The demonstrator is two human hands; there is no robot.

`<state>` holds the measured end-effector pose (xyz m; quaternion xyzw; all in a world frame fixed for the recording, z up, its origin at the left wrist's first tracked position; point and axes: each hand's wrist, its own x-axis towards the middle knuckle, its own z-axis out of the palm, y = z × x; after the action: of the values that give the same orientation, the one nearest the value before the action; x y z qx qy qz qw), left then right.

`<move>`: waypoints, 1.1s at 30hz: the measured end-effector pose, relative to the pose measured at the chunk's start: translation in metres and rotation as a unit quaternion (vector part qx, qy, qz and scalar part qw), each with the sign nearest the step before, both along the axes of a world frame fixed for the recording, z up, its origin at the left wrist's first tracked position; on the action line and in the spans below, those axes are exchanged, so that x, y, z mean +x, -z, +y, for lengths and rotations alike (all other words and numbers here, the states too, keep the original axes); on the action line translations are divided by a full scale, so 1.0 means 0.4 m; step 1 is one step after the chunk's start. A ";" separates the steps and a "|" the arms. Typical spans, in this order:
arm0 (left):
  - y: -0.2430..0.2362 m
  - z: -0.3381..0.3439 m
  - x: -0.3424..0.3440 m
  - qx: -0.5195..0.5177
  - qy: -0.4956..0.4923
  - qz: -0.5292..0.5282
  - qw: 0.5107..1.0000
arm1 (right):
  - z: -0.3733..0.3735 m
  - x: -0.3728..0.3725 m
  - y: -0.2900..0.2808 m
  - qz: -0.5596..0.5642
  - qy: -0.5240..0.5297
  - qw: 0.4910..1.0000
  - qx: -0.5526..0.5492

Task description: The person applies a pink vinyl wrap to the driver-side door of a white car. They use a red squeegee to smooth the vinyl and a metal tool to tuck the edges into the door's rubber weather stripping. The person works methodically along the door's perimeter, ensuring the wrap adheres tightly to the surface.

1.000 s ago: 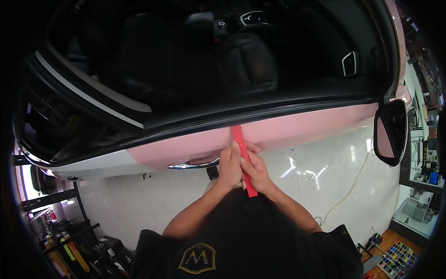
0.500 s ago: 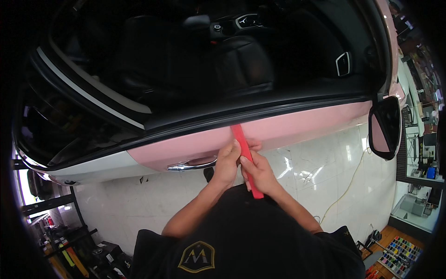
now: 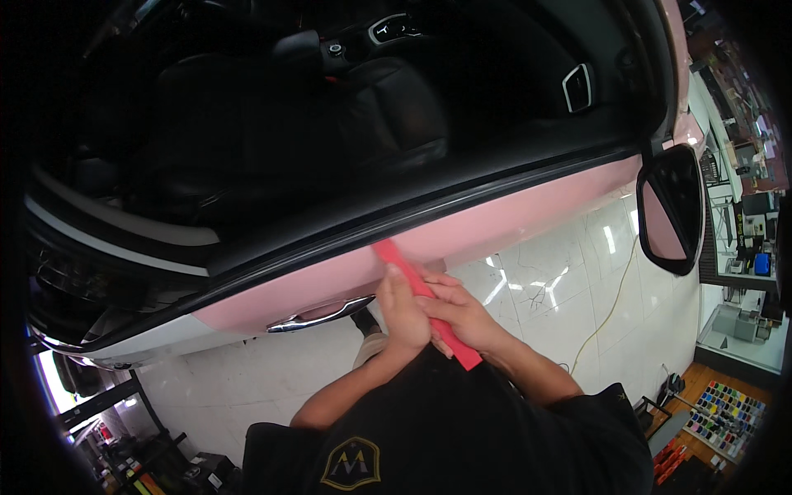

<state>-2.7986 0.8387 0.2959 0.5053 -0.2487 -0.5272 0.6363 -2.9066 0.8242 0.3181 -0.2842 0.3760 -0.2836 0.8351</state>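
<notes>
Both my hands grip a long, flat red tool (image 3: 458,347), which slants from near my chest up to the car door. Its far tip meets the pink door panel (image 3: 495,216) just below the black window trim (image 3: 429,208). My left hand (image 3: 406,313) is closed around the tool's left side, nearer the tip. On its right side, my right hand (image 3: 466,315) closes over the middle, partly hiding it. The chrome door handle (image 3: 322,314) sits just left of my left hand. Farther left, the pink surface ends at a white panel (image 3: 157,342).
The side mirror (image 3: 672,213) juts out at the right. Beyond the open window lies a dark seat (image 3: 388,115). On the tiled floor (image 3: 544,305) runs a thin yellowish cable (image 3: 606,326). A black rack (image 3: 115,412) stands at lower left, and a board of colour samples (image 3: 728,419) at lower right.
The red tool's tip has slid left along the window trim, closer above the door handle, and the tool slants more. Both hands moved with it. The whole view has shifted.
</notes>
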 end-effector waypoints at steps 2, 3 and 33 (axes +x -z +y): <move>0.030 -0.030 -0.060 0.031 0.047 -0.044 0.997 | 0.001 -0.058 0.014 0.077 0.076 0.994 0.007; 0.044 -0.041 -0.093 0.048 0.073 -0.068 0.994 | 0.001 -0.094 0.025 0.114 0.116 0.987 0.011; 0.057 -0.243 -0.580 0.013 0.118 0.022 0.993 | -0.198 -0.578 0.048 0.019 0.032 0.999 -0.034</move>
<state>-3.0304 0.7416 0.2730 0.4693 -0.2851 -0.6127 0.5683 -3.1380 0.7451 0.2990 -0.3056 0.3910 -0.3170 0.8082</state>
